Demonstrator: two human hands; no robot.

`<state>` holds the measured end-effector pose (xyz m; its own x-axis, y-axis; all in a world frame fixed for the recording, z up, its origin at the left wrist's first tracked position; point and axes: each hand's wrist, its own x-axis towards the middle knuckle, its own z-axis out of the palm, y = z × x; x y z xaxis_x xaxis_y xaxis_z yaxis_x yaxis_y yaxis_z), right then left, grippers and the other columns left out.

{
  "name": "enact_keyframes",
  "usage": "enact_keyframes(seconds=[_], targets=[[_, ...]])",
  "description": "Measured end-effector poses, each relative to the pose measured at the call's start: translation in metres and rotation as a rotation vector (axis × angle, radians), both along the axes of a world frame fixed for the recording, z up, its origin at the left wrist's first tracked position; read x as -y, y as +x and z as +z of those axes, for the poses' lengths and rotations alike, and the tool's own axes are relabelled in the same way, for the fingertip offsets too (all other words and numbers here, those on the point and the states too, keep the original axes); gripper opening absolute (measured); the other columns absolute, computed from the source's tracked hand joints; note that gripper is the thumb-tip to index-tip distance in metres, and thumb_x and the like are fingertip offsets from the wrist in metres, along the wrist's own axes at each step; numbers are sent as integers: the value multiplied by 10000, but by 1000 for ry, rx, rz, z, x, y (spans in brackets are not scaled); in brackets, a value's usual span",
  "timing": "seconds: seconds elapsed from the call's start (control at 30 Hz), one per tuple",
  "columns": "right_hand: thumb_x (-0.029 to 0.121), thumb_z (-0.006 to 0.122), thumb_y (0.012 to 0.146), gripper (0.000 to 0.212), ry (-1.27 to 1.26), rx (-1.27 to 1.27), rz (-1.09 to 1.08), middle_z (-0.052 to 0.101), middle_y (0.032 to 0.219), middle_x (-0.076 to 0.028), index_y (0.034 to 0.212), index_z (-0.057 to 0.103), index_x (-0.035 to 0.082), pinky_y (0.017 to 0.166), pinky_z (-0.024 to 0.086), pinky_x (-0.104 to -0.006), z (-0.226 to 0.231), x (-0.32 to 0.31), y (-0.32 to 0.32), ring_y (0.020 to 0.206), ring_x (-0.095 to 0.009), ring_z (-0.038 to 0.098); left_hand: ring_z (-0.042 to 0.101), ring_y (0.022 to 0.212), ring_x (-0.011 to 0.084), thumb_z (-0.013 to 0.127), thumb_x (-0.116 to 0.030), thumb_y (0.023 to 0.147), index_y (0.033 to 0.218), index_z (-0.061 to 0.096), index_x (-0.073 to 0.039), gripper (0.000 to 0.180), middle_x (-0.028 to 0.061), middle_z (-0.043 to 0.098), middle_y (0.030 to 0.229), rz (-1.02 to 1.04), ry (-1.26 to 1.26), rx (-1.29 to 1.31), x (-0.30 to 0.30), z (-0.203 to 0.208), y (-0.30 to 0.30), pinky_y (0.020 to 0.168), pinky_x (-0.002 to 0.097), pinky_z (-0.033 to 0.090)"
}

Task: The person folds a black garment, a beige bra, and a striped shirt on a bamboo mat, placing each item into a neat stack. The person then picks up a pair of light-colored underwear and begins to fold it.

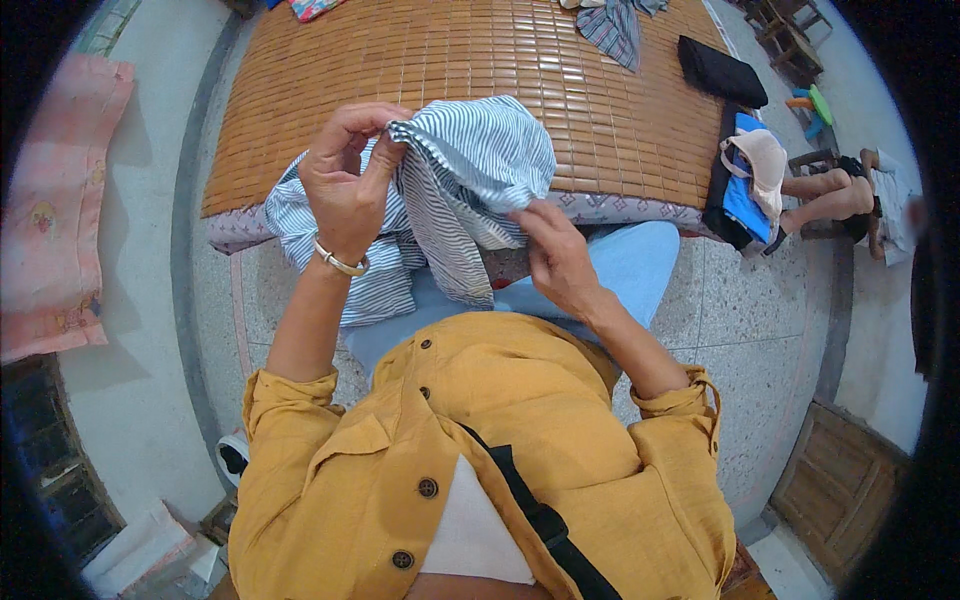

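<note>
A blue-and-white striped garment (490,135) is bunched up between my hands, at the near edge of a mat-covered bed. Its folds hide what kind of garment it is. At its upper left edge, my left hand (345,190), with a bangle on the wrist, pinches the cloth between thumb and fingers. Lower and to the right, my right hand (560,255) grips another edge of the same cloth. Part of the garment hangs down over my light blue trousers (630,265).
The bed carries a brown slatted mat (390,60). At its far right lie a striped cloth (612,38) and a folded black cloth (722,72). A beige bra (765,165) rests on blue clothing (742,212). Another person's legs (828,195) show at the right. A pink curtain (65,230) hangs left.
</note>
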<state>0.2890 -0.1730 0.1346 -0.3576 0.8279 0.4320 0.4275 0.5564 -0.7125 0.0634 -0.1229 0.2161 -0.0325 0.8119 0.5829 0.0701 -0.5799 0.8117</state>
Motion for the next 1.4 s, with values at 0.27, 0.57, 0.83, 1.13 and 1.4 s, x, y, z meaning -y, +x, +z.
enact_keyframes(seconds=[0.27, 0.57, 0.83, 1.13, 1.4], targets=[[58, 597, 668, 255, 285, 578, 5, 575, 942, -32, 918, 615, 104, 671, 451, -345, -20, -17, 29, 764, -236, 517, 604, 855, 147, 605, 44, 815, 920, 595, 11, 111, 100, 643, 916, 144, 24, 10, -7, 7, -21, 768, 249, 489], [-65, 609, 730, 107, 414, 112, -320, 605, 839, -130, 805, 567, -2, 718, 481, -354, 81, -32, 90, 814, -293, 585, 593, 786, 97, 629, 5, 821, 936, 605, 4, 117, 55, 646, 881, 284, -95, 82, -11, 0, -32, 709, 213, 481], [-34, 662, 736, 123, 135, 171, -13, 578, 946, -136, 812, 569, -10, 744, 481, -318, 52, -15, 90, 868, -281, 576, 590, 824, 106, 625, 6, 824, 943, 599, -3, 122, 60, 645, 905, 198, -97, 94, -14, 9, -22, 739, 220, 474], [-38, 687, 708, 195, 163, 189, 97, 607, 990, -125, 858, 570, 5, 716, 500, -328, 32, -8, 90, 863, -274, 597, 580, 792, 95, 628, 7, 823, 944, 602, -3, 124, 46, 635, 880, 230, -80, 85, -16, 9, -26, 696, 210, 474], [-49, 673, 722, 225, 188, 23, -193, 643, 884, -118, 928, 606, 12, 704, 500, -304, 17, -5, 96, 811, -258, 621, 579, 779, 88, 631, 1, 824, 942, 605, -1, 120, 34, 631, 869, 219, -86, 62, -14, 11, -22, 684, 203, 472]])
